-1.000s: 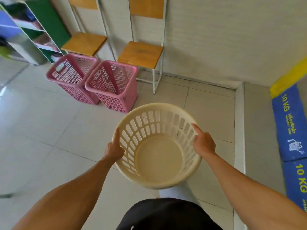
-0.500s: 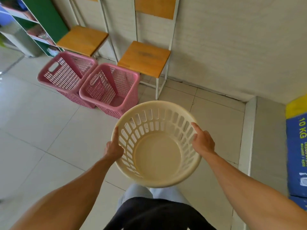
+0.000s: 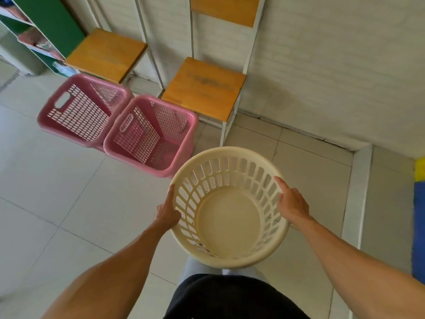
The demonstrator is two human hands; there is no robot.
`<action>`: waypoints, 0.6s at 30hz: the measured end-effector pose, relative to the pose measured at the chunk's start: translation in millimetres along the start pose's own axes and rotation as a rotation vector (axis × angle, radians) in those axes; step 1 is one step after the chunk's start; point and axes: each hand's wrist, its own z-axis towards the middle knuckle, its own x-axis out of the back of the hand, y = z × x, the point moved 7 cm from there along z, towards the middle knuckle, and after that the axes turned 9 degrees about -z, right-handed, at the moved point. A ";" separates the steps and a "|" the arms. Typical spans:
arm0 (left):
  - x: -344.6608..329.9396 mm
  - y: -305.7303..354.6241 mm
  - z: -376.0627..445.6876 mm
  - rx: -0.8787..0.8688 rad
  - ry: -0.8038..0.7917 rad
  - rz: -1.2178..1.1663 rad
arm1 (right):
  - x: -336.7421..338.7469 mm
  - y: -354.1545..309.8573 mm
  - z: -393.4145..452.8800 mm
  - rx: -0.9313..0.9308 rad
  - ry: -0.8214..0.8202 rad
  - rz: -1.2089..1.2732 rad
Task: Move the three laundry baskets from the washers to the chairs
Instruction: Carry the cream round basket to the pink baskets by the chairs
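Note:
I carry a round cream laundry basket [image 3: 230,226], empty, in front of my body above the floor. My left hand [image 3: 166,211] grips its left rim and my right hand [image 3: 293,204] grips its right rim. Two pink rectangular baskets stand side by side on the floor, one at the left [image 3: 76,111] and one to its right [image 3: 149,137], both empty. Behind them are two wooden-seated chairs with white metal frames: the left chair [image 3: 105,54] and the right chair [image 3: 204,88], both seats bare.
A white brick wall [image 3: 322,65] runs behind the chairs. A green shelf unit [image 3: 46,31] stands at the far left. A raised grey kerb [image 3: 358,192] and a blue and yellow washer panel [image 3: 419,215] line the right side. Pale floor tiles [image 3: 57,192] spread to the left.
I have walked closer to the chairs with the cream basket held in both hands; the pink baskets and chairs now appear larger and nearer. My grip has not changed.

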 end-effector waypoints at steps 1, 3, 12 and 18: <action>0.3 6.0 11.4 -0.002 -0.018 0.001 | 1.4 -2.6 9.6 -0.005 -0.027 -0.004; -0.7 18.4 31.9 -0.014 -0.057 0.004 | 3.7 -7.3 29.2 -0.021 -0.096 -0.007; -6.7 44.9 101.8 -0.083 -0.044 -0.026 | 0.2 -24.3 123.3 -0.058 -0.260 0.029; -36.6 23.4 160.8 0.056 0.103 -0.060 | -37.7 -49.7 213.4 0.010 -0.338 -0.046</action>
